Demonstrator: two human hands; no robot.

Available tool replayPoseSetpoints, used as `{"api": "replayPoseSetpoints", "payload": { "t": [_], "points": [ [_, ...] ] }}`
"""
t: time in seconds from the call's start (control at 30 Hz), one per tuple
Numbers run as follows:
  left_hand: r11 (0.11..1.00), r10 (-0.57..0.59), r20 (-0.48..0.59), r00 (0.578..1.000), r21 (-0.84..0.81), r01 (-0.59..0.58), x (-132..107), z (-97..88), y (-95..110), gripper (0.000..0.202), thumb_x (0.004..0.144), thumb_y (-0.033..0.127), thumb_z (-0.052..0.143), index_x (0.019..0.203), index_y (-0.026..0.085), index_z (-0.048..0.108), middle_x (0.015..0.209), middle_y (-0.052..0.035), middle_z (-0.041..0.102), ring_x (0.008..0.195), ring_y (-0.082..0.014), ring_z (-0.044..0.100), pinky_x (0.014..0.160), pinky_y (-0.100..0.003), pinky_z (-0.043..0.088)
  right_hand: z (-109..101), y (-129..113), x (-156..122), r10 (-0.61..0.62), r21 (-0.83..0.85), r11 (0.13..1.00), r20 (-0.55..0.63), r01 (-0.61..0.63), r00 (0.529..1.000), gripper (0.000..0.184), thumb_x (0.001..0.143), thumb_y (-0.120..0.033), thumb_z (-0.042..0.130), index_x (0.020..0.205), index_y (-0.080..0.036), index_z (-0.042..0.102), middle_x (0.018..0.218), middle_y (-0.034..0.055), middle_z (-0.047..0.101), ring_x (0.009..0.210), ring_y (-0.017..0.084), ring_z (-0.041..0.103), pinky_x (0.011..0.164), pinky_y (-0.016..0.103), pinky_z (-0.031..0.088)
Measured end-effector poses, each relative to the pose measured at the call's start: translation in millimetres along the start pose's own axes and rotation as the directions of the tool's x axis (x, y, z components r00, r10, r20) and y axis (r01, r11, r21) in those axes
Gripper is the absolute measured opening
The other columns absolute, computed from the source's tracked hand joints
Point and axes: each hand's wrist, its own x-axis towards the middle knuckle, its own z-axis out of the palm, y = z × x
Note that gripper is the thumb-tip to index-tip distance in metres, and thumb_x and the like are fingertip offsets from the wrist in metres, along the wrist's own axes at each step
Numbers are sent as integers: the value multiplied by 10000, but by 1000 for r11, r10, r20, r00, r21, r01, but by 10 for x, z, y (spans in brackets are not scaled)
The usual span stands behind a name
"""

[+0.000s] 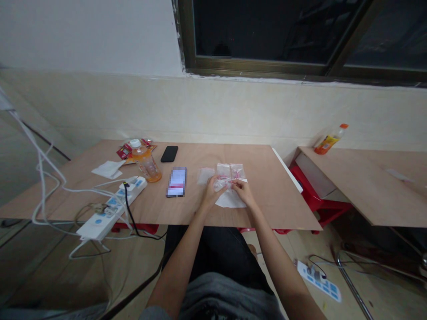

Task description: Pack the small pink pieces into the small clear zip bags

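Both hands are over the middle of the table, at a small clear plastic bag (222,183) with pink marks or contents. My left hand (211,192) pinches its left side, thumb pointing inward. My right hand (243,191) has its fingers bent together at the right side of the same bag. Just beyond the fingers lie flat clear packets (231,170), also with pink on them. Under my hands is a white sheet of paper (231,200). To the left of my left hand rests another thin, see-through packet (204,174). The exact fingertip contact is too small to make out.
Left of my hands lie a lit phone (176,182), a black phone (169,154), an orange drink bottle (146,162), red wrappers (124,152) and tissue (108,169). A power strip (111,211) with cables overhangs the front edge. Another bottle (328,141) leans on the right table.
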Motion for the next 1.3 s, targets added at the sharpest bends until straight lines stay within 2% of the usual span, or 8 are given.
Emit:
{"api": "replayPoseSetpoints", "payload": {
  "t": [0.13, 0.23, 0.33, 0.67, 0.9, 1.0, 1.13, 1.3],
  "points": [
    [953, 141, 57, 988, 264, -151, -19, 0, 21, 794, 569, 384, 868, 1269, 244, 521, 1376, -111, 457, 1308, -302, 407, 1086, -456, 348, -29, -50, 6, -26, 39, 999, 87, 23, 996, 303, 753, -249, 563, 997, -184, 730, 956, 68, 732, 783, 172, 611, 761, 320, 483],
    [902, 167, 171, 971, 372, -220, -32, -1, 51, 767, 567, 375, 874, 1255, 263, 555, 1362, -95, 501, 1290, -306, 426, 1079, -465, 346, -12, -81, 2, -29, 35, 999, 139, 25, 990, 318, 742, -233, 565, 1009, -192, 734, 922, 51, 732, 751, 161, 596, 739, 307, 485],
    [883, 162, 215, 963, 404, -239, -40, 4, 65, 709, 587, 362, 865, 1227, 254, 581, 1302, -88, 576, 1254, -303, 472, 1064, -477, 350, 0, -93, -2, -34, 24, 999, 186, 30, 982, 309, 749, -232, 561, 1001, -187, 735, 818, 35, 717, 698, 156, 576, 691, 291, 480],
    [947, 90, 184, 979, 289, -141, -30, 13, 70, 549, 594, 253, 852, 1099, 207, 643, 1132, -92, 671, 1077, -266, 606, 966, -445, 453, -64, -51, -33, -69, -31, 997, 185, 76, 980, 236, 731, -241, 587, 921, -167, 705, 712, 19, 658, 637, 145, 556, 632, 261, 442],
    [993, -36, 169, 985, 118, 16, -32, 52, 8, 532, 608, 267, 835, 1086, 185, 616, 1079, -91, 659, 980, -218, 625, 880, -383, 502, -183, 115, 41, -20, -135, 991, -83, 9, 996, 267, 801, -364, 534, 887, -155, 676, 764, 60, 683, 678, 170, 598, 646, 275, 450],
    [996, -59, 160, 985, 78, 47, -32, 60, 20, 543, 619, 258, 826, 1109, 187, 601, 1089, -84, 647, 953, -199, 616, 858, -362, 505, -251, 146, 130, 21, -353, 935, -75, -46, 997, 280, 814, -359, 532, 922, -162, 698, 743, 57, 687, 644, 170, 599, 608, 264, 422],
    [997, -69, 170, 983, 41, 63, -27, 58, -12, 543, 631, 265, 819, 1117, 192, 589, 1087, -76, 639, 919, -182, 613, 835, -347, 508, -276, 88, 258, 78, -603, 792, -57, -96, 995, 224, 813, -333, 574, 910, -185, 712, 777, 68, 704, 658, 167, 607, 595, 250, 391],
    [998, -68, 171, 983, 26, 65, -20, 59, -86, 531, 635, 253, 814, 1110, 188, 585, 1082, -78, 634, 897, -176, 610, 816, -348, 513, -227, 3, 362, 127, -699, 702, -66, -137, 990, 201, 808, -356, 608, 874, -194, 707, 794, 81, 713, 694, 181, 625, 614, 254, 396]
  ]
}}
